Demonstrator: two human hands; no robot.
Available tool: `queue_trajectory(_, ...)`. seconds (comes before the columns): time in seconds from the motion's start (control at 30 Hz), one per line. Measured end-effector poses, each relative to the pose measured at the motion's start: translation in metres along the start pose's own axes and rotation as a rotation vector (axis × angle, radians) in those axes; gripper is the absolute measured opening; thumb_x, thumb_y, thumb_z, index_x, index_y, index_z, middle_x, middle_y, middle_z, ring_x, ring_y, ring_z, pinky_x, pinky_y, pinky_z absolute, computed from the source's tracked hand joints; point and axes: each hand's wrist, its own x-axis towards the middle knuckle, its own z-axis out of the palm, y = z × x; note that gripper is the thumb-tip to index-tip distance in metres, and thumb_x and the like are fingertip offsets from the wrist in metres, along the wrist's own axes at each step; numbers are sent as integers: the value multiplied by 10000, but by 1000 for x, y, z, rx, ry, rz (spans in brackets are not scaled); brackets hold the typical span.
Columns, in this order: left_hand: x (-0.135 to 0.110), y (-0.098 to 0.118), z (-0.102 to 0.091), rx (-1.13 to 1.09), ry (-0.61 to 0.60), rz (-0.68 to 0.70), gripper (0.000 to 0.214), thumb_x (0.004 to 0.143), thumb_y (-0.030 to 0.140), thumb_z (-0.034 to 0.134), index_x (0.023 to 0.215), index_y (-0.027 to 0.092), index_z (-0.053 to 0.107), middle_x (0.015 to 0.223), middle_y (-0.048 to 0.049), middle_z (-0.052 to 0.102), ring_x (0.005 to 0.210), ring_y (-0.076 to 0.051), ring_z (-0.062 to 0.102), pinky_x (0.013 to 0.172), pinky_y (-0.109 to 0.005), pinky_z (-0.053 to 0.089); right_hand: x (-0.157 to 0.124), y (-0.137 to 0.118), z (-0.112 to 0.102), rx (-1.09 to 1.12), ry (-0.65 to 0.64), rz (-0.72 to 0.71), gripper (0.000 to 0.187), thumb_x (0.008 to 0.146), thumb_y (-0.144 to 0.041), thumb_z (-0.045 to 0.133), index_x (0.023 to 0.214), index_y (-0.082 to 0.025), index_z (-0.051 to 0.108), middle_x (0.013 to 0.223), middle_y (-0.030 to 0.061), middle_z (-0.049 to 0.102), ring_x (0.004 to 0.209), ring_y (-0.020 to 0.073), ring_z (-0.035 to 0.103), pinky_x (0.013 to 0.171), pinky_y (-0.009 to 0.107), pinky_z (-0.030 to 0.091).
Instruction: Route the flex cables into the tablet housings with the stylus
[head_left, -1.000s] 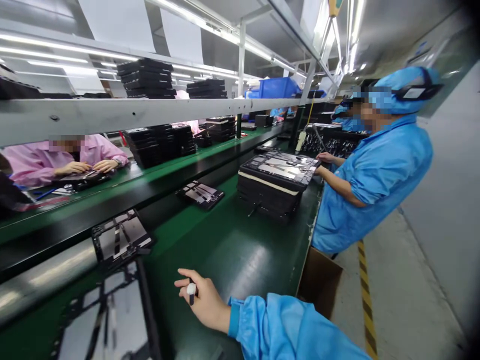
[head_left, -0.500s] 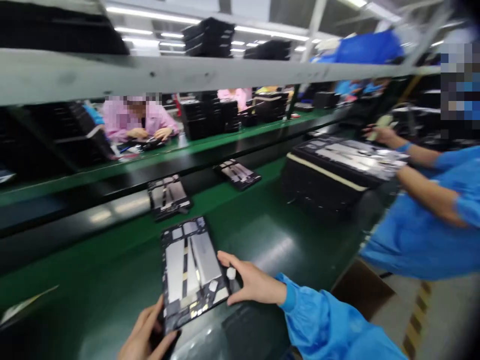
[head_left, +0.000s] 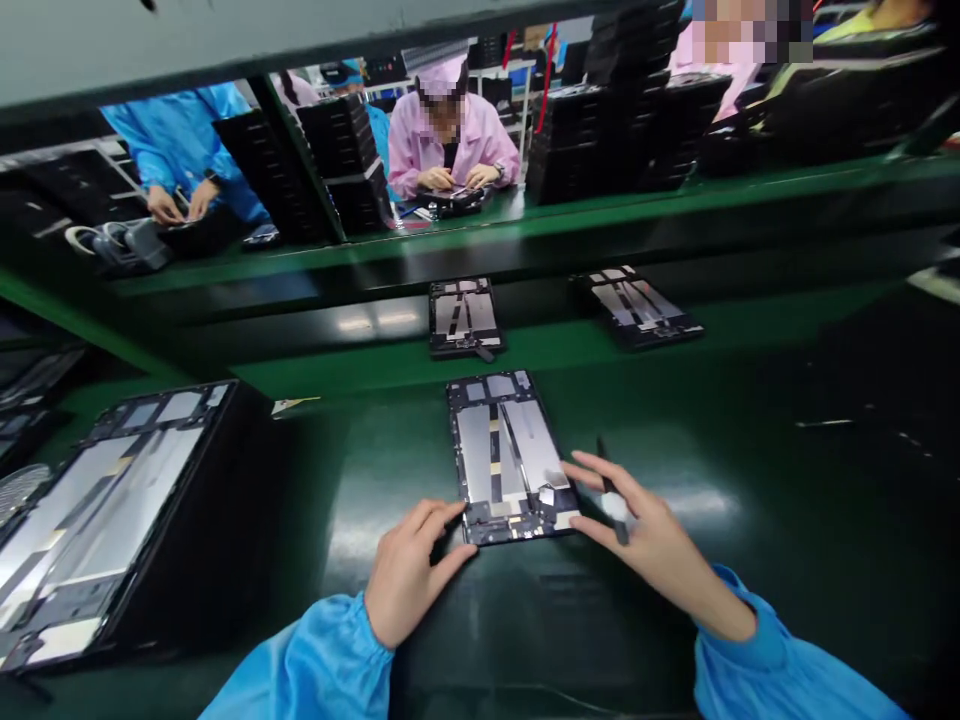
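Note:
An opened tablet (head_left: 517, 458), its silvery batteries and dark flex cables bare, lies face-down on the green bench between my hands. My left hand (head_left: 416, 560) grips its lower left corner, thumb at the bottom edge and fingers at the side. My right hand (head_left: 637, 525) has fingertips and thumb against the right edge near the lower corner. Within that hand's grasp is a slim dark tool (head_left: 606, 465) with a white piece around it; its exact kind I cannot make out. Two more opened tablets, one left (head_left: 465, 315) and one right (head_left: 641, 305), lie farther back.
A tall dark stack (head_left: 202, 540) with an opened tablet on top stands at the left. Black trays (head_left: 566, 150) are piled behind the bench. Across from me a person in pink (head_left: 450, 140) works; a person in blue (head_left: 187, 140) stands at the far left. A grey beam (head_left: 225, 45) crosses overhead.
My view has swung left: the stack at the left has appeared and the co-worker at the right is gone from view. Both hands remain at the tablet, which now sits straighter before me.

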Motion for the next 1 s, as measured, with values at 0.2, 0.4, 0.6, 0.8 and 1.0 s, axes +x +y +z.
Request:
queue_trajectory(0.2, 12, 9, 10, -26, 96, 148, 211, 1005, 289, 471, 950, 212, 659, 887, -19, 664, 811, -144, 633, 736, -238, 495, 8, -29, 64, -82, -126, -252, 352, 921, -159, 556, 1253, -261, 614, 1119, 64, 716, 1016, 229, 682, 899, 361, 559)
queue_trajectory(0.4, 9, 15, 11, -207, 59, 44, 55, 933, 252, 617, 947, 217, 657, 808, 35, 696, 702, -101, 637, 684, -190, 473, 14, -13, 84, -72, -36, -345, 295, 909, -177, 549, 1176, -264, 641, 946, 53, 741, 832, 234, 726, 712, 305, 606)
queue_trajectory(0.6, 3, 12, 17, -67, 34, 88, 98, 921, 323, 644, 936, 242, 698, 832, 28, 707, 751, -116, 631, 702, -235, 459, 17, -4, 78, -69, -117, -406, 472, 894, -160, 542, 1293, -411, 525, 1016, 60, 733, 917, 294, 724, 703, 352, 628)
queue_trajectory(0.8, -4, 7, 24, 44, -20, 16, 117, 859, 381, 716, 918, 281, 715, 826, 14, 644, 783, -135, 584, 646, -253, 425, 17, -9, 79, -52, -162, -393, 552, 881, -129, 521, 1318, -464, 479, 942, 44, 717, 869, 303, 719, 708, 392, 616)
queue_trajectory(1.0, -1, 9, 24, 115, 219, 185, 165, 928, 355, 624, 835, 227, 671, 772, 0, 615, 702, -137, 546, 581, -256, 386, 15, -5, 83, -42, -179, -421, 649, 792, -42, 457, 1335, -396, 485, 907, 64, 678, 825, 305, 680, 716, 412, 573)
